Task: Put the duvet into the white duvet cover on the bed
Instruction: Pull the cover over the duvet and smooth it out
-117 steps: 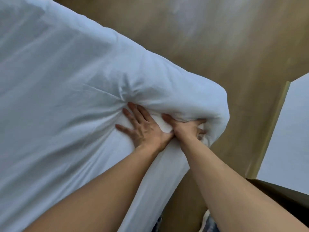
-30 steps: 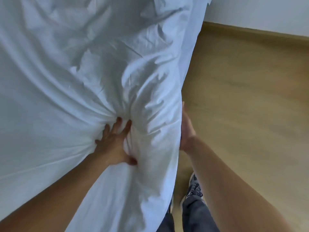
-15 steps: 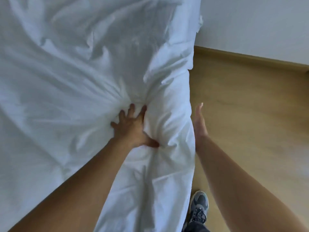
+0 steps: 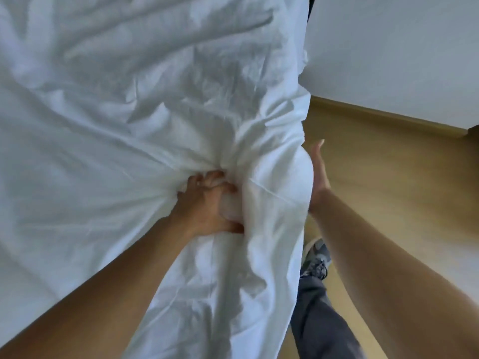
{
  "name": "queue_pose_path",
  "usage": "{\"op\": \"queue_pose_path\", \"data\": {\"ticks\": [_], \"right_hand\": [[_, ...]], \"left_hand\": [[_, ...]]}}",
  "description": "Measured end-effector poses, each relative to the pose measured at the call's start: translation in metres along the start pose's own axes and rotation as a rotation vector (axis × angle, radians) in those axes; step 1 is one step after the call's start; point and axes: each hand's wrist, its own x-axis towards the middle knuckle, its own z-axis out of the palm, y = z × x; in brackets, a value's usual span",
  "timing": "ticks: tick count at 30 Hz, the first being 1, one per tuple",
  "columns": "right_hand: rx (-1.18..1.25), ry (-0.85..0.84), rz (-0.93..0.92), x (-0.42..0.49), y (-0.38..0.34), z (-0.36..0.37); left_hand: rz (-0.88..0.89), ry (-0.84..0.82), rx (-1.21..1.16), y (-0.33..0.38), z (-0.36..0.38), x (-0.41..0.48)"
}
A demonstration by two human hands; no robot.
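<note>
White duvet cover [image 4: 129,99] spread rumpled across most of the view, hiding the bed beneath. Duvet itself not seen bare; judged to be the soft bulk inside, plump along the right edge. Right of that edge, wooden floor [image 4: 388,190] and pale wall [image 4: 388,47]: open room for stepping and pulling. Grey trouser leg [image 4: 318,320] and shoe [image 4: 315,260] just beside the hanging fabric.

Probably midway through working the filling out to the side. Left hand [image 4: 207,200] clamped on a bunched fistful of cover. Right hand [image 4: 318,172] flat, fingers straight, against the bulging edge, gripping nothing. Next, likely: hold the bunch fast, square up the edge, mind the overhang toward the floor.
</note>
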Motion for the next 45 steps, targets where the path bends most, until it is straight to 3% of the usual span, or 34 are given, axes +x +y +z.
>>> {"op": "queue_pose_path", "data": {"ticks": [2,4,5,7,8,9,11,13,15,19,21,24,25,26,27,29,31,33,35,37,39,40,41,43,45], "right_hand": [[-0.042,-0.066,-0.031,0.031,-0.016,0.02],[-0.323,-0.112,-0.089,0.045,-0.029,0.023],[-0.392,-0.089,-0.093,0.047,-0.037,0.018],[-0.482,0.121,-0.159,0.041,-0.052,-0.004],[-0.495,0.259,-0.201,0.039,-0.058,-0.019],[-0.416,0.308,-0.205,0.039,-0.067,-0.031],[-0.186,0.071,-0.119,0.042,-0.091,-0.035],[0.004,-0.12,-0.027,0.056,-0.127,-0.011],[0.094,-0.109,0.059,0.083,-0.152,0.019],[-0.399,-0.173,0.01,0.102,-0.179,0.05],[-0.56,-0.043,-0.085,0.104,-0.203,0.044],[-0.821,0.411,-0.595,0.105,-0.232,0.019],[-0.686,0.374,-0.594,0.111,-0.24,0.013],[-0.505,0.215,-0.502,0.117,-0.248,0.013],[-0.303,0.015,-0.297,0.125,-0.257,0.017],[-0.177,-0.097,0.005,0.145,-0.272,0.035],[-0.416,0.052,0.054,0.171,-0.275,0.055],[-0.729,0.268,-0.006,0.193,-0.272,0.054],[-0.945,0.512,-0.166,0.205,-0.274,0.039],[-1.005,0.774,-0.21,0.205,-0.283,0.027],[-1.063,1.037,-0.153,0.203,-0.29,0.031],[-1.131,1.106,-0.239,0.213,-0.291,0.049],[-1.239,1.061,-0.419,0.218,-0.289,0.069],[-1.585,0.646,-0.704,0.246,-0.279,0.128],[-1.91,0.261,-0.674,0.279,-0.262,0.185]], "left_hand": [[0.088,-0.034,0.036,0.006,-0.008,0.018],[0.048,0.036,-0.066,0.005,-0.029,0.039],[-0.002,0.16,-0.12,0.002,-0.043,0.052],[-0.102,0.391,-0.048,-0.006,-0.069,0.077],[-0.166,0.365,0.0,-0.007,-0.079,0.088],[-0.235,0.236,0.023,-0.003,-0.084,0.097],[-0.322,-0.039,0.046,0.012,-0.075,0.108],[-0.357,-0.109,0.052,0.019,-0.062,0.115],[-0.332,-0.129,0.042,0.018,-0.069,0.122],[-0.346,-0.23,-0.049,0.01,-0.102,0.134],[-0.388,-0.213,-0.134,0.007,-0.113,0.142],[-0.351,-0.192,-0.1,0.008,-0.117,0.154],[-0.334,-0.184,-0.082,0.009,-0.117,0.159],[-0.32,-0.127,-0.093,0.011,-0.121,0.165],[-0.308,-0.012,-0.138,0.013,-0.129,0.173],[-0.28,0.365,-0.194,0.012,-0.152,0.196],[-0.276,0.699,-0.065,0.005,-0.184,0.229],[-0.341,0.738,0.017,0.0,-0.214,0.267],[-0.461,0.458,-0.003,-0.005,-0.231,0.299],[-0.499,0.146,0.044,-0.005,-0.223,0.314],[-0.384,0.001,0.133,-0.005,-0.214,0.324],[-0.306,0.008,0.149,-0.013,-0.228,0.329],[-0.221,0.08,0.181,-0.023,-0.243,0.334],[-0.224,0.261,0.306,-0.065,-0.288,0.344],[-0.385,0.226,0.36,-0.114,-0.322,0.346]]}}
